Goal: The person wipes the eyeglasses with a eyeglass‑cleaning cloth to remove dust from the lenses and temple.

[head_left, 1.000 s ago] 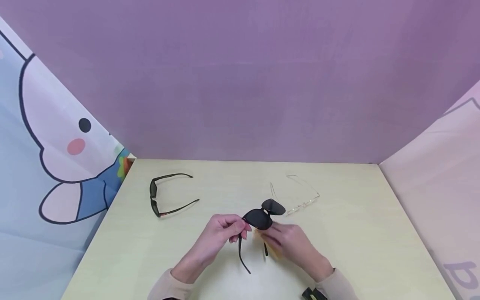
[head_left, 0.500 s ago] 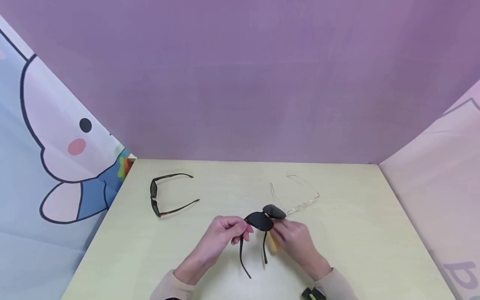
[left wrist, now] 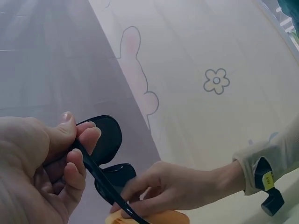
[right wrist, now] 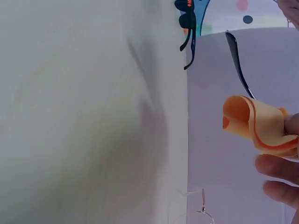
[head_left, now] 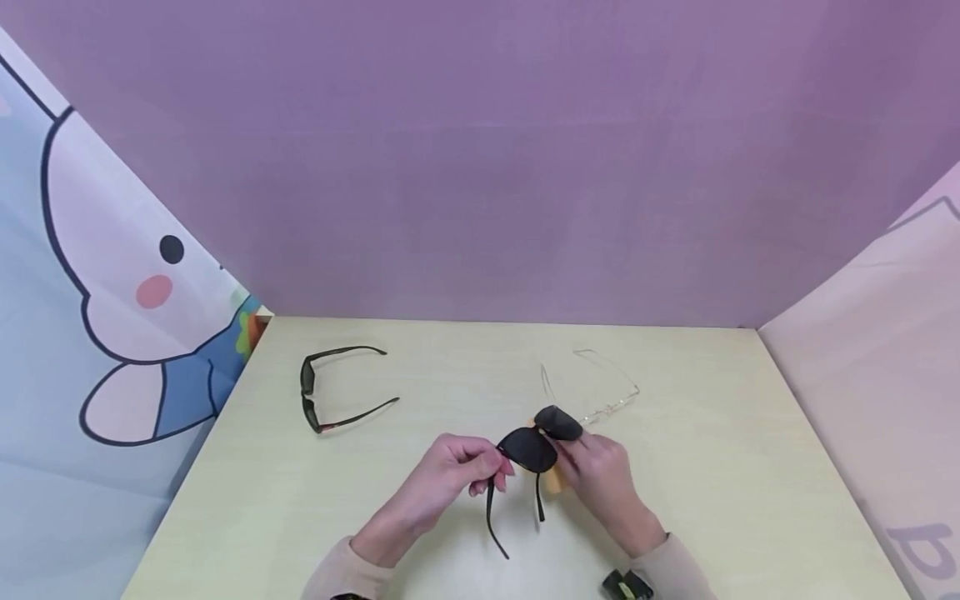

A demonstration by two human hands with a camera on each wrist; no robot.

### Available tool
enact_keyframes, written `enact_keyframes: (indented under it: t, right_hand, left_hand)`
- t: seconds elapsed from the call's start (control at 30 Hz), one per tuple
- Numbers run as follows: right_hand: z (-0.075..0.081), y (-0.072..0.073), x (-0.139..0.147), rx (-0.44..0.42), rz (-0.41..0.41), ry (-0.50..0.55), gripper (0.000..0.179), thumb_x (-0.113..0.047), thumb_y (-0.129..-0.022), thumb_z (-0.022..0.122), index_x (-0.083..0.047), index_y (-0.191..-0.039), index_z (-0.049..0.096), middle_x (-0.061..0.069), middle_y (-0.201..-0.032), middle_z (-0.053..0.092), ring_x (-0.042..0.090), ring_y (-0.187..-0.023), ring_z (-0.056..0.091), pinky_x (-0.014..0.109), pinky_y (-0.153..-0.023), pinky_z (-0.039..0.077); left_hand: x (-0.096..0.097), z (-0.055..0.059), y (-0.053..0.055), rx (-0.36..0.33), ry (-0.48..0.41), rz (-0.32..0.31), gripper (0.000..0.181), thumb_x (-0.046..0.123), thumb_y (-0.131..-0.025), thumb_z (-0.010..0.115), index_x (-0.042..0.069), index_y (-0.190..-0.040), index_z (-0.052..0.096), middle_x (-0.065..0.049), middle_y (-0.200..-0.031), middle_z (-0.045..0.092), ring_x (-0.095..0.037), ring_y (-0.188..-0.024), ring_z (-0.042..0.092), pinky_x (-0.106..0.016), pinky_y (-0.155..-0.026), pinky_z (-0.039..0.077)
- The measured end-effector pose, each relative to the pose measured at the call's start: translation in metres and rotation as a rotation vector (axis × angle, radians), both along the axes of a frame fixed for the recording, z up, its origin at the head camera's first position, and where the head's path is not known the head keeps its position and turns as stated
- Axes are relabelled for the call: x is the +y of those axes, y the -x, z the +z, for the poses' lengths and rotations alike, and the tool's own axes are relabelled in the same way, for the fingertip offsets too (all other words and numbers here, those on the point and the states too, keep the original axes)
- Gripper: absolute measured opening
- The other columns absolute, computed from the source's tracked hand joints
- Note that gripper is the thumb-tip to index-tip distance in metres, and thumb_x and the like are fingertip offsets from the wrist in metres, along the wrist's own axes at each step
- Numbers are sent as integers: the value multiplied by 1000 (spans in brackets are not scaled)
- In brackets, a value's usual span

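Note:
Black sunglasses [head_left: 528, 450] are held above the table, lenses away from the person and both temples hanging toward the person. My left hand [head_left: 455, 473] pinches them at the left end, by the hinge, between thumb and fingers. On their other side my right hand [head_left: 602, 479] holds a yellow-orange cloth [right wrist: 268, 125], folded over in its fingers. In the left wrist view the right hand's fingers lie at the farther lens [left wrist: 117, 179], with the cloth [left wrist: 163, 218] below them. The lens partly hides the right fingertips in the head view.
A second pair of dark sunglasses [head_left: 308, 379] lies with temples unfolded at the table's left. Thin-framed glasses [head_left: 611, 407] lie behind the right hand, partly covered by the held pair. A purple backdrop [head_left: 510, 167] rises behind the pale table [head_left: 450, 358].
The held sunglasses and both hands have shifted slightly right. The right hand with the cloth has moved along to the right-hand lens, and the farther temple has come into fuller view.

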State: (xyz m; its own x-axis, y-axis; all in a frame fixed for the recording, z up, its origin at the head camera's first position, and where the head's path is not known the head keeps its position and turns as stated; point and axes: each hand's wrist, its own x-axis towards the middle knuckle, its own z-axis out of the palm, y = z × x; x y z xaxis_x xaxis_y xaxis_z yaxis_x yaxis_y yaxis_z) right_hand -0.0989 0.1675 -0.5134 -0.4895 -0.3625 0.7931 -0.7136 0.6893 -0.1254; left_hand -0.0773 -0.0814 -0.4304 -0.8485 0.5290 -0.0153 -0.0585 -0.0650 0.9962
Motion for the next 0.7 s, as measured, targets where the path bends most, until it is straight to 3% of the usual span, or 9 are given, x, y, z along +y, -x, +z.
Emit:
enact_keyframes:
  t: [0.27,0.33,0.43,0.53,0.63,0.7]
  right_hand:
    - [-8,-11,-5,-177,198,-128,25,-31,-106,59,-16,-99,78,-9,-85,74,2,-60,63,16,-56,53]
    - [-6,-10,-5,-161,175,-124,32,-32,-108,54,-15,-95,77,-8,-83,73,3,-59,62,17,-54,52]
    - [-2,-5,-4,-108,79,-77,47,-36,-112,43,-10,-88,75,-1,-79,73,7,-53,60,20,-49,50]
    - [3,-1,-2,-61,2,-32,55,-38,-113,38,-5,-92,77,8,-79,75,12,-49,58,25,-44,49]
    - [5,0,-2,-52,-13,-9,54,-38,-112,39,-4,-98,79,11,-80,75,13,-48,58,27,-43,49]
    - [3,-2,-2,-68,10,-15,54,-38,-112,39,-5,-95,77,9,-79,75,12,-49,59,25,-45,50]
  left_hand:
    - [-5,2,2,-7,-9,45,38,18,-105,60,-19,-100,66,12,-76,69,-2,-65,49,-13,-60,40]
    - [-5,2,2,-7,-11,36,39,19,-105,61,-19,-100,65,12,-77,69,-2,-65,49,-12,-60,39]
    - [-3,1,1,-15,-21,16,41,21,-104,61,-20,-100,65,12,-77,70,-2,-65,49,-12,-60,39]
    - [-1,1,-2,-16,-26,0,44,23,-104,62,-21,-101,65,13,-76,70,-1,-64,49,-12,-59,39]
    - [0,3,-3,-11,-26,0,45,24,-104,62,-20,-100,65,14,-76,69,-1,-63,48,-12,-59,38]
    - [0,4,-3,1,-21,14,44,24,-104,62,-20,-100,65,14,-75,69,-1,-63,48,-12,-59,38]
